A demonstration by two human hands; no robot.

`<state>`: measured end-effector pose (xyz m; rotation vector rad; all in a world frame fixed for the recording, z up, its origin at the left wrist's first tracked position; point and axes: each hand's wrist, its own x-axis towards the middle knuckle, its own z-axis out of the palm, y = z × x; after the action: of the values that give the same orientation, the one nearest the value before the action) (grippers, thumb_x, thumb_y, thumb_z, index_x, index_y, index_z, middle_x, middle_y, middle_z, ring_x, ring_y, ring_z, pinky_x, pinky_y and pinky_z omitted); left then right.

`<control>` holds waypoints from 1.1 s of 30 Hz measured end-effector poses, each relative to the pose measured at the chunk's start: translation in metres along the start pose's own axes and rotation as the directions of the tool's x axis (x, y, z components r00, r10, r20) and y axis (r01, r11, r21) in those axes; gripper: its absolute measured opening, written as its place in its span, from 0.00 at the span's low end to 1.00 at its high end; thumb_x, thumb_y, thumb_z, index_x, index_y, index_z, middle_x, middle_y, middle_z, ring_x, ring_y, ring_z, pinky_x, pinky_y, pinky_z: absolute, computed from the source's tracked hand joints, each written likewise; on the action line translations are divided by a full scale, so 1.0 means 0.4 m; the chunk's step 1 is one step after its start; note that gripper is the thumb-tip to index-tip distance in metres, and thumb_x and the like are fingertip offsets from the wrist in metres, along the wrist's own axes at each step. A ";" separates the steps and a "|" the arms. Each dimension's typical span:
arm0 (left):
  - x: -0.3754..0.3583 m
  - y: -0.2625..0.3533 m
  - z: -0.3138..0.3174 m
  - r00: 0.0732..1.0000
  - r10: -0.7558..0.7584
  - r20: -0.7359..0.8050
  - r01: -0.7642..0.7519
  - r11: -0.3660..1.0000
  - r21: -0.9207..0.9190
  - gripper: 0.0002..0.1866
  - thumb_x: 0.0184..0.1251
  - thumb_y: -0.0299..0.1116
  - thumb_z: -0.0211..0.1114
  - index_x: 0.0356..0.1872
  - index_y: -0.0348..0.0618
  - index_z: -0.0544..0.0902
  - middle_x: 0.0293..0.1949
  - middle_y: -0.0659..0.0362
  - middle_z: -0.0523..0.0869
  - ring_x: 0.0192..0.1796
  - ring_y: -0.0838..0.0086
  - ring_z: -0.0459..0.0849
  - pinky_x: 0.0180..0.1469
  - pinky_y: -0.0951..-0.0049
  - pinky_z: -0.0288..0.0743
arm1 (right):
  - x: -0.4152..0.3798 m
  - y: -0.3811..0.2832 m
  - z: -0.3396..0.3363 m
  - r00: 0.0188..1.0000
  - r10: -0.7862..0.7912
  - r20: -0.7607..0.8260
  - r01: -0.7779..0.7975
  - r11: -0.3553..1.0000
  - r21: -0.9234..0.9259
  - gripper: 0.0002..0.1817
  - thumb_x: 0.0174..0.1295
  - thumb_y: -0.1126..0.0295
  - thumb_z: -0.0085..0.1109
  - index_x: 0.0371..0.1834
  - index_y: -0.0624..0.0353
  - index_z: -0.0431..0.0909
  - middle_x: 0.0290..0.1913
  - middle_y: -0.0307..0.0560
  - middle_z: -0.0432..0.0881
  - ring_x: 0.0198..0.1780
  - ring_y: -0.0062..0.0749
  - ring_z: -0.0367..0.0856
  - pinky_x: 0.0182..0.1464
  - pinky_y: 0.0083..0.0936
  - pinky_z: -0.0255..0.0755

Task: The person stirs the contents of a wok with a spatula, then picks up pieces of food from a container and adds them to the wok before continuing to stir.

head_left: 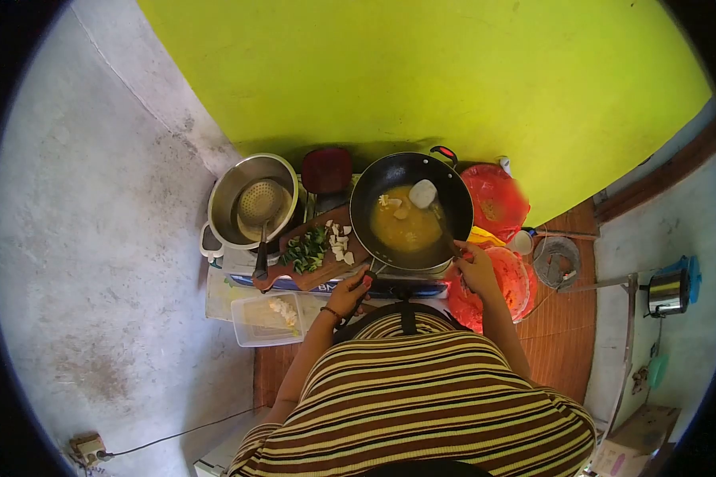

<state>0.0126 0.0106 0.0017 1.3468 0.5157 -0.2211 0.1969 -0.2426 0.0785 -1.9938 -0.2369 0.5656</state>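
On the far left, bare grey floor [95, 238] is seen, with a cable and plug box [87, 447] lying at its near edge. A clear plastic container [266, 318] holding pale pieces is set near the person, just left of the left hand. Behind it, a steel pot [239, 195] with a strainer ladle [262, 203] inside stands against the wall corner. A wooden cutting board [314, 258] is laid between the pot and the wok, carrying chopped greens [305, 251] and pale garlic pieces [340, 242]. The left hand [350, 290] is closed around the wok's near handle, right beside the board's near edge. The black wok [410, 208] sits in the middle on the stove, filled with yellow oil and a few frying pieces. The right hand [477, 266] is closed on the handle of a spatula [426, 195], whose pale blade rests in the oil at the far side. To the right, red plastic bags [497, 199] crowd the wok's rim, touching or nearly so. A round wire stand [557, 258] lies further right on the woven mat [565, 334]. A steel kettle [667, 292] stands well apart at the right edge. The green wall [422, 71] closes off the far side directly behind the wok; open room remains only on the left floor.
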 end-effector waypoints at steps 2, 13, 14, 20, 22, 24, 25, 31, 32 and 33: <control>0.004 -0.007 -0.002 0.999 0.047 0.006 -0.047 0.999 0.018 0.26 0.69 0.32 0.54 0.68 0.61 0.63 0.34 0.63 0.76 0.27 0.81 0.76 0.20 0.80 0.74 | -0.001 0.012 -0.002 0.999 -0.001 -0.050 -0.002 0.997 -0.072 0.21 0.55 0.76 0.54 0.55 0.59 0.74 0.31 0.48 0.79 0.22 0.22 0.76 0.26 0.18 0.70; -0.003 0.006 0.006 1.000 -0.008 -0.012 0.007 1.000 -0.031 0.27 0.69 0.31 0.55 0.68 0.60 0.63 0.34 0.64 0.76 0.29 0.81 0.76 0.20 0.80 0.75 | -0.002 0.022 -0.001 0.971 0.172 0.164 -0.219 0.915 0.338 0.19 0.58 0.76 0.51 0.54 0.58 0.72 0.20 0.42 0.76 0.12 0.21 0.69 0.13 0.18 0.60; -0.002 0.005 0.004 1.000 -0.014 -0.006 0.014 1.000 -0.026 0.27 0.69 0.31 0.55 0.68 0.60 0.63 0.35 0.63 0.76 0.30 0.81 0.76 0.20 0.80 0.75 | -0.003 0.021 -0.001 0.972 0.161 0.169 -0.211 0.917 0.340 0.19 0.58 0.76 0.51 0.54 0.58 0.72 0.20 0.41 0.76 0.13 0.21 0.70 0.13 0.18 0.60; 0.000 0.005 0.004 1.000 -0.002 0.001 0.002 1.000 -0.025 0.28 0.69 0.30 0.55 0.68 0.60 0.62 0.33 0.63 0.76 0.29 0.81 0.76 0.19 0.80 0.74 | -0.012 -0.001 0.002 0.978 0.097 0.185 -0.158 0.924 0.348 0.21 0.56 0.78 0.54 0.56 0.58 0.72 0.18 0.40 0.75 0.13 0.20 0.70 0.14 0.16 0.61; 0.005 -0.003 0.000 1.000 -0.025 0.010 0.025 1.000 -0.018 0.28 0.69 0.30 0.55 0.68 0.60 0.62 0.33 0.63 0.76 0.29 0.81 0.76 0.19 0.80 0.74 | -0.008 0.004 0.003 0.981 0.063 0.181 -0.117 0.946 0.302 0.22 0.55 0.79 0.55 0.57 0.58 0.72 0.18 0.40 0.75 0.14 0.20 0.70 0.14 0.16 0.61; 0.008 -0.014 0.001 1.000 0.017 0.006 -0.017 1.000 -0.025 0.27 0.69 0.30 0.55 0.68 0.61 0.62 0.32 0.63 0.76 0.28 0.81 0.75 0.18 0.80 0.73 | -0.014 -0.005 0.001 0.984 0.042 0.171 -0.087 0.961 0.261 0.23 0.55 0.79 0.55 0.57 0.59 0.72 0.18 0.40 0.75 0.14 0.19 0.70 0.14 0.16 0.61; 0.011 -0.020 0.000 0.999 0.038 0.003 -0.037 0.999 -0.028 0.27 0.69 0.30 0.54 0.68 0.61 0.62 0.31 0.62 0.76 0.27 0.81 0.75 0.18 0.80 0.72 | -0.019 -0.013 0.000 0.986 0.032 0.166 -0.072 0.968 0.240 0.23 0.55 0.79 0.55 0.57 0.59 0.72 0.18 0.39 0.75 0.14 0.19 0.70 0.14 0.16 0.61; 0.026 -0.052 -0.011 0.998 0.068 0.012 -0.068 0.998 0.003 0.27 0.69 0.31 0.54 0.68 0.61 0.62 0.26 0.61 0.77 0.17 0.80 0.72 0.16 0.80 0.68 | -0.031 -0.030 -0.009 0.978 -0.061 0.200 0.045 0.995 0.084 0.23 0.54 0.79 0.54 0.57 0.58 0.74 0.20 0.41 0.78 0.16 0.20 0.71 0.20 0.18 0.63; 0.030 -0.059 -0.012 0.997 0.077 0.012 -0.077 0.997 0.010 0.27 0.69 0.31 0.54 0.68 0.61 0.62 0.25 0.61 0.77 0.15 0.80 0.72 0.16 0.81 0.67 | -0.035 -0.034 -0.010 0.976 -0.062 0.210 0.049 0.996 0.068 0.23 0.54 0.78 0.55 0.57 0.57 0.75 0.20 0.42 0.78 0.17 0.20 0.71 0.21 0.18 0.63; 0.032 -0.061 -0.012 0.996 0.083 0.010 -0.084 0.996 0.010 0.27 0.69 0.31 0.54 0.68 0.61 0.62 0.25 0.61 0.77 0.14 0.80 0.71 0.16 0.81 0.67 | -0.043 -0.052 -0.010 0.974 -0.063 0.220 0.053 0.997 0.053 0.23 0.54 0.78 0.55 0.56 0.57 0.75 0.21 0.42 0.79 0.18 0.20 0.72 0.22 0.18 0.64</control>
<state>0.0119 0.0115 -0.0262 1.3736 0.4494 -0.1620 0.1857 -0.2428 0.1034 -1.8727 -0.4134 0.7497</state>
